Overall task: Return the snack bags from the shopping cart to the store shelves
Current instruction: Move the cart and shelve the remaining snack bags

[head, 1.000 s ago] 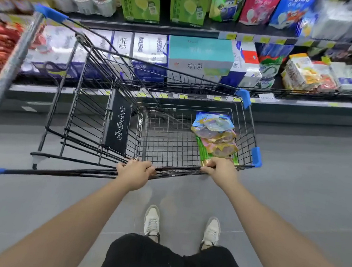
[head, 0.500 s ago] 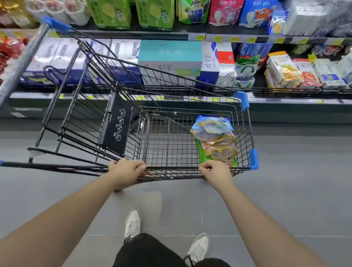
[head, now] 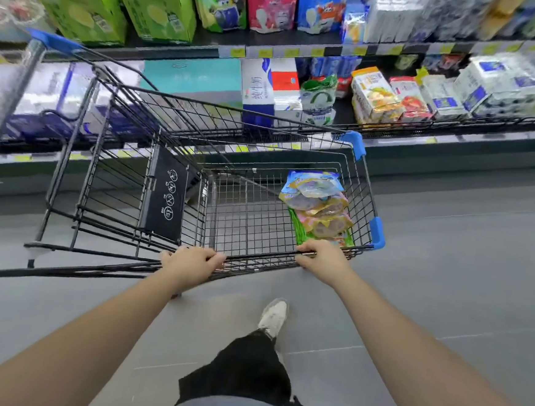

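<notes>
Nearest the wearer, the left hand (head: 191, 262) and right hand (head: 322, 257) were each curled over the near rim of the cart (head: 261, 259), gripping the wire and nothing else. Inside, against the right wall just beyond the right hand, the snack bags (head: 318, 207) lay in an overlapping stack, none lifted. Beyond stood the shelves (head: 291, 44), stocked with boxes and pouches. In my judgement every bag in view was yet to be shelved, and whether others had gone back could not be told.
</notes>
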Tool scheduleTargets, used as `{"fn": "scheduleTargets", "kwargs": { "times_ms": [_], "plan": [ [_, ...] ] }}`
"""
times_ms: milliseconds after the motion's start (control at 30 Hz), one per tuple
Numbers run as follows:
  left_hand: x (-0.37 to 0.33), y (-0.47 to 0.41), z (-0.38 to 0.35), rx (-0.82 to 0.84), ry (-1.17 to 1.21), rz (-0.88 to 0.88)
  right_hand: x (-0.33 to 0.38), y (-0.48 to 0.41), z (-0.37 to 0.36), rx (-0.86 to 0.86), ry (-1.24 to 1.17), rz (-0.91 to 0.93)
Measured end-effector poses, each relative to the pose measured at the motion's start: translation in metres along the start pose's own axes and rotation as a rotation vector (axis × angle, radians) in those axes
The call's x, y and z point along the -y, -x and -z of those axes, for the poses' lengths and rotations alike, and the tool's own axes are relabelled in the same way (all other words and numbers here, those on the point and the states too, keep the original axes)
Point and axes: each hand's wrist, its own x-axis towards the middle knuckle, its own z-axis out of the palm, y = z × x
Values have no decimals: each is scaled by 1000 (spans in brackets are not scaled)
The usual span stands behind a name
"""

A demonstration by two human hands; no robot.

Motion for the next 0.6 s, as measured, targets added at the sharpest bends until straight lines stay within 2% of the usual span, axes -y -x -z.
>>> {"fn": "scheduleTargets", "kwargs": {
  "times_ms": [133,400,600],
  "plan": [
    [-39,-5,-6,-46,-6,-12,-24,-8,28,3,33,-70],
    [-127,-9,-4,78,11,-40,-79,-8,85,41,248,-44],
    [-193,-8,-14,-3,-27,-13,-133,-16,134,33,392,-5]
  ]
}}
